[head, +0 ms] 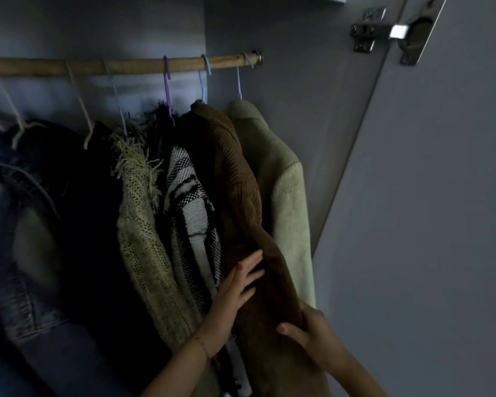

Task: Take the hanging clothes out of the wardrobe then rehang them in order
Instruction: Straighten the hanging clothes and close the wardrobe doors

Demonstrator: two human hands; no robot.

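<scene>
Here the left hand (235, 285) lies flat on the brown sweater (241, 181), the right hand's (312, 333) grip clamping its edge.

Brown ribbed sweater (241, 181) — hung 2nd from right, btwn green coat (287, 196) & striped knit (189, 202).

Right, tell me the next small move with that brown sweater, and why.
Probably move the left hand up to the blue hanger hook and lift it off the rod. Both hands are low on the brown sweater, which hangs hooked between two neighbours; the right hand grips its lower edge.
</scene>
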